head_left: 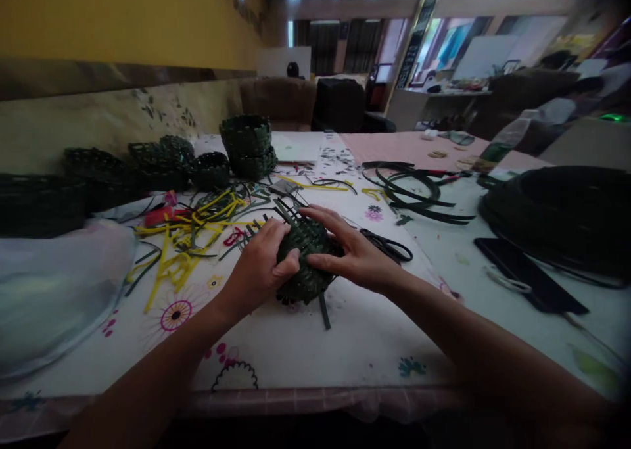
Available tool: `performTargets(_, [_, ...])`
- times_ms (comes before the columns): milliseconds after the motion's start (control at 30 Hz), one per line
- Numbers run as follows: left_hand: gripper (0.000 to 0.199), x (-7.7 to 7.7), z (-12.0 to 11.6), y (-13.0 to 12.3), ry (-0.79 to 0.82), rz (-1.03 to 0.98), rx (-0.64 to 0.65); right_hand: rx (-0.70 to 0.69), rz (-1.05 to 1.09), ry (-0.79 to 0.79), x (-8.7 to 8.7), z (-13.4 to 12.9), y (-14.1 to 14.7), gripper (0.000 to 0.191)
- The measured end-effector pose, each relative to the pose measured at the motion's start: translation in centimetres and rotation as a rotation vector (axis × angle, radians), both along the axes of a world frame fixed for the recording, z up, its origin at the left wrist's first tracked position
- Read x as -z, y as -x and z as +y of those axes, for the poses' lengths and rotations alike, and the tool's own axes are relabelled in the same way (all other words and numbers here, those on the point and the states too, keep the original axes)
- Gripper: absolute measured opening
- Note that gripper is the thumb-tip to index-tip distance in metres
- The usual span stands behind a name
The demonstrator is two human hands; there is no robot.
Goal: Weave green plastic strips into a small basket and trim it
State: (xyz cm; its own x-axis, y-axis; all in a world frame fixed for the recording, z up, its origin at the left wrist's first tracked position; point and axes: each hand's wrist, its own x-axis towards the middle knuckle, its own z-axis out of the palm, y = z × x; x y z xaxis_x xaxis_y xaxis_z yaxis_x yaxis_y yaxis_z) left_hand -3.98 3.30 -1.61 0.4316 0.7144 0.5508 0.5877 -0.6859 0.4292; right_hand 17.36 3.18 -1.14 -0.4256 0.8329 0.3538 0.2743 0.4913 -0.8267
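The small woven basket (303, 255) of dark green strips is being held by both hands near the middle of the surface (345, 350), and it cannot be told if its lower side is touching the surface. The left hand (259, 265) is being curled closely around the basket's left side, with the thumb (286, 265) being pressed onto the weave. The right hand (352, 248) is being laid over the basket's top and right side, its fingers (325, 220) being kept long and a little apart, so the basket is being gripped by both hands and neither hand is wide open. Loose strip ends (283, 212) are standing out from the upper left of the weave, and one strip (324, 311) is hanging down at the front.

Just beside the right hand, black scissors (389, 246) are lying on the surface. To the left of the left hand, many yellow strips (180, 255) are lying scattered among dark strips (236, 206). Farther back, two baskets (248, 146) are standing in a stack, and more baskets (98, 176) are lined along the wall (98, 114). At the right, a dark coil (419, 189), a bigger coil (557, 219) and a phone (527, 275) are lying. A plastic bag (54, 284) is resting at the left.
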Motion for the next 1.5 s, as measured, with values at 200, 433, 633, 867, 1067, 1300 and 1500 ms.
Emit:
performTargets(200, [0.017, 0.4, -0.4, -0.2, -0.051, 0.028, 0.015, 0.068, 0.045, 0.031, -0.3, -0.8, 1.1, 0.073])
performTargets(433, [0.019, 0.2, -0.7, -0.4, -0.056, 0.044, 0.031, 0.128, 0.047, 0.038, -0.4, -1.3, 1.6, 0.074])
performTargets(633, [0.026, -0.6, -0.4, 0.3, 0.089, -0.002, 0.11, 0.11, 0.121, 0.108, -0.1, -1.1, 1.4, 0.073])
performTargets(867, [0.033, -1.0, -0.1, 0.8, 0.239, -0.047, 0.114, 0.095, 0.177, 0.233, -0.2, -1.0, 1.4, 0.075])
performTargets(1067, [0.039, -1.3, -0.3, 0.9, 0.324, -0.064, 0.135, 0.071, 0.195, 0.329, -0.5, -0.9, 1.4, 0.078])
performTargets(1300, [0.035, -1.2, -0.2, 0.1, 0.358, -0.107, 0.083, 0.09, 0.202, 0.386, -0.5, -0.8, 1.4, 0.08])
performTargets(1500, [0.028, -0.7, 0.2, 0.2, 0.301, -0.309, -0.008, 0.11, 0.182, 0.382, -0.6, -0.6, 1.4, 0.075])
